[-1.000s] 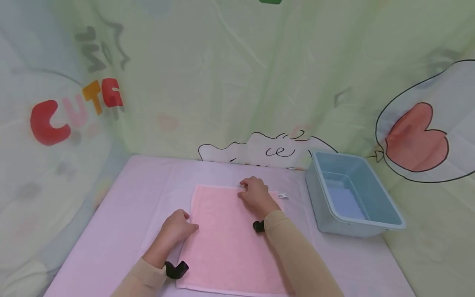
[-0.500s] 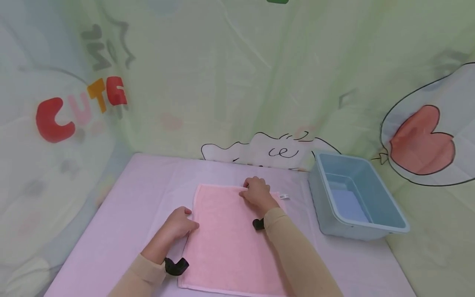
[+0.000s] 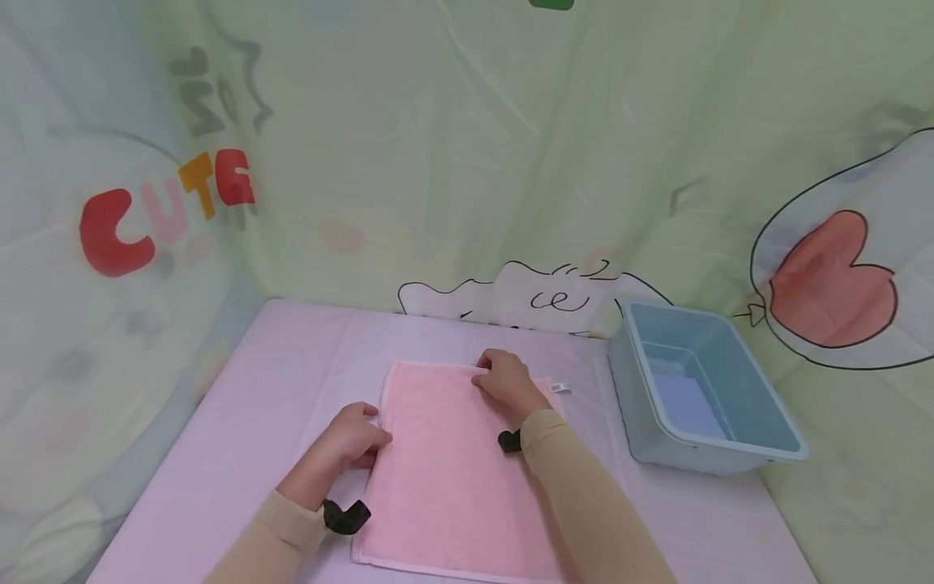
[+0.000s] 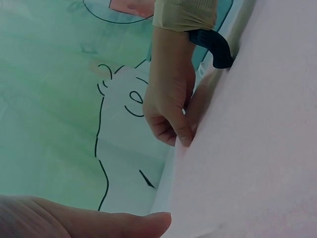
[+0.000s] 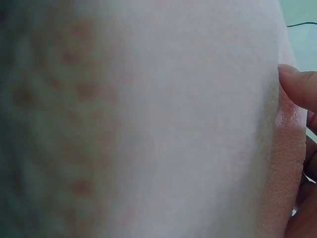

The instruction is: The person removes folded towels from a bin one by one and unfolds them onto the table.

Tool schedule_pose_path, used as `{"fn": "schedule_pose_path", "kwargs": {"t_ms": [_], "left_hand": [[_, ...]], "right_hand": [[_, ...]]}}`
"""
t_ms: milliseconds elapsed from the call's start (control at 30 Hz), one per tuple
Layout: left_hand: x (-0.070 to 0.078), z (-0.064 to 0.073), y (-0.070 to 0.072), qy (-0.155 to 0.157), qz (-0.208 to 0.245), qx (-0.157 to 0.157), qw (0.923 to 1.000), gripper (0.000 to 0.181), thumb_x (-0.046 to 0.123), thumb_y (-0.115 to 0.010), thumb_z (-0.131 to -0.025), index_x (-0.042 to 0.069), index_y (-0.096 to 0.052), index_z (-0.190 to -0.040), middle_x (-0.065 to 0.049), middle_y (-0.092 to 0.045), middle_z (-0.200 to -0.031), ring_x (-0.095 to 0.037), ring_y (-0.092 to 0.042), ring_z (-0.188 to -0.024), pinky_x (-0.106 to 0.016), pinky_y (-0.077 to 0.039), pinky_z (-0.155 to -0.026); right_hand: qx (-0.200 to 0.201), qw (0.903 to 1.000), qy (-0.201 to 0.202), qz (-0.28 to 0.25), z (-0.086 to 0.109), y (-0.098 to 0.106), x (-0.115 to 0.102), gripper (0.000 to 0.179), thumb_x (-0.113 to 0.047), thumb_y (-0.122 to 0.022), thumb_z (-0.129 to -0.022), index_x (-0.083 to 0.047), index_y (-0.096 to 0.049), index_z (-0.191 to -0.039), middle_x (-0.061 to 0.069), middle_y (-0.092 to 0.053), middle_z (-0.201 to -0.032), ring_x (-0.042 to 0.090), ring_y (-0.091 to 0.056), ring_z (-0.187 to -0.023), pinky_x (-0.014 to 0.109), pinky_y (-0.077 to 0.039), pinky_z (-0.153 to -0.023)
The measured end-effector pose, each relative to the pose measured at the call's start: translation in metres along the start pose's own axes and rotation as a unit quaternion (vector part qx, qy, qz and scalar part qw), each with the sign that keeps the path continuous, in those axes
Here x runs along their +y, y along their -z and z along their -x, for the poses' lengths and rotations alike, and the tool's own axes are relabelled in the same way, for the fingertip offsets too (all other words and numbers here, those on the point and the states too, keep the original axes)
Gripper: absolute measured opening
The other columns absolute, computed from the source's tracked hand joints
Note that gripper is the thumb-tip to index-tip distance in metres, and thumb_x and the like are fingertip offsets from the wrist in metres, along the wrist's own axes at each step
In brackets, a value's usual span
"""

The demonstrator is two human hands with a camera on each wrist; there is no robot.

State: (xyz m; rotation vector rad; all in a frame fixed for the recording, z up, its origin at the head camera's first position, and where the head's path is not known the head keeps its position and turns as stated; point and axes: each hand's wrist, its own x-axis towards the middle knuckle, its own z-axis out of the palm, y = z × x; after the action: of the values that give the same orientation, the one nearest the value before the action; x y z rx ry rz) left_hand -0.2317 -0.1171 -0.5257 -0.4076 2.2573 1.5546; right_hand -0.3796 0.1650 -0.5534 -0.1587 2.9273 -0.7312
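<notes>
A pink towel [image 3: 452, 470] with a pale border lies spread on the table, a white tag [image 3: 559, 388] at its far right corner. At its left edge, my left hand [image 3: 350, 438] pinches the cloth, thumb on top and fingers at the edge. My right hand [image 3: 507, 381] pinches the far edge near the right corner. In the left wrist view, the right hand [image 4: 171, 106] has thumb and curled fingers on the towel edge, and my left thumb [image 4: 143, 225] shows below. The right wrist view shows the right thumb [image 5: 299, 89] against the towel; its other fingers are partly hidden.
A light blue plastic basin [image 3: 635, 414] stands on the table to the right of the towel. A lilac cloth [image 3: 292, 357] covers the table. Printed curtains [image 3: 409, 162] hang close behind and at both sides.
My left hand has shifted slightly away from me along the towel's left edge, and its lower fingers now show beside the edge. The right hand stays at the far edge. The head view has shifted slightly.
</notes>
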Motion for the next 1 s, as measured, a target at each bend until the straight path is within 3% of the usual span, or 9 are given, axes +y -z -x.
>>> {"fn": "schedule_pose_path", "kwargs": {"t_ms": [167,300,500,700,833,1000], "left_hand": [[0.001,-0.003,0.004,0.007,0.010,-0.003,0.9999,0.060,0.003,-0.076,-0.093,-0.007,-0.049,-0.146,-0.020,-0.069,-0.100,-0.022,-0.072,-0.074,-0.034,-0.065,-0.069],[0.004,-0.004,0.007,0.007,0.004,-0.009,0.9999,0.057,0.006,-0.076,-0.093,-0.007,-0.053,-0.144,-0.012,-0.066,-0.088,-0.018,-0.063,-0.067,-0.028,-0.055,-0.064],[0.004,-0.011,0.010,0.026,0.020,-0.024,0.9992,0.056,0.009,-0.076,-0.095,-0.006,-0.053,-0.143,-0.007,-0.062,-0.082,-0.018,-0.056,-0.070,-0.027,-0.046,-0.065],[0.004,-0.017,0.008,0.030,0.050,-0.033,0.9977,0.053,0.007,-0.076,-0.095,-0.006,-0.054,-0.141,-0.011,-0.071,-0.091,-0.017,-0.064,-0.075,-0.026,-0.053,-0.066],[0.007,-0.016,0.005,0.020,0.081,-0.045,0.9955,0.053,0.004,-0.073,-0.096,-0.007,-0.052,-0.143,-0.017,-0.073,-0.105,-0.022,-0.072,-0.085,-0.033,-0.064,-0.076],[0.008,-0.013,0.003,0.012,0.110,-0.061,0.9920,0.053,0.002,-0.070,-0.095,-0.006,-0.051,-0.144,-0.022,-0.072,-0.112,-0.025,-0.074,-0.090,-0.040,-0.066,-0.079]], "right_hand": [[0.002,0.9995,0.007,-0.030,0.002,0.001,0.001,0.014,-0.025,-0.078,-0.096,-0.014,-0.072,-0.103,0.004,-0.071,-0.101,0.025,-0.061,-0.096,0.042,-0.054,-0.092],[0.007,0.9976,0.003,-0.068,0.000,0.001,0.005,0.012,-0.025,-0.077,-0.097,-0.014,-0.074,-0.100,0.005,-0.071,-0.101,0.025,-0.061,-0.098,0.041,-0.053,-0.093],[0.005,0.9933,-0.003,-0.115,-0.004,0.000,0.013,0.009,-0.024,-0.076,-0.098,-0.015,-0.075,-0.098,0.005,-0.070,-0.101,0.025,-0.061,-0.099,0.040,-0.051,-0.092],[-0.001,0.9882,-0.014,-0.152,-0.005,-0.001,0.015,0.008,-0.022,-0.076,-0.098,-0.014,-0.076,-0.098,0.006,-0.069,-0.101,0.025,-0.060,-0.099,0.039,-0.050,-0.089],[-0.006,0.9856,-0.023,-0.167,-0.002,-0.001,0.015,0.008,-0.023,-0.076,-0.099,-0.015,-0.075,-0.098,0.005,-0.069,-0.101,0.025,-0.060,-0.099,0.037,-0.050,-0.086],[-0.004,0.9842,-0.027,-0.175,0.000,0.000,0.014,0.008,-0.022,-0.074,-0.100,-0.014,-0.075,-0.098,0.006,-0.069,-0.100,0.024,-0.060,-0.097,0.036,-0.049,-0.084]]}}
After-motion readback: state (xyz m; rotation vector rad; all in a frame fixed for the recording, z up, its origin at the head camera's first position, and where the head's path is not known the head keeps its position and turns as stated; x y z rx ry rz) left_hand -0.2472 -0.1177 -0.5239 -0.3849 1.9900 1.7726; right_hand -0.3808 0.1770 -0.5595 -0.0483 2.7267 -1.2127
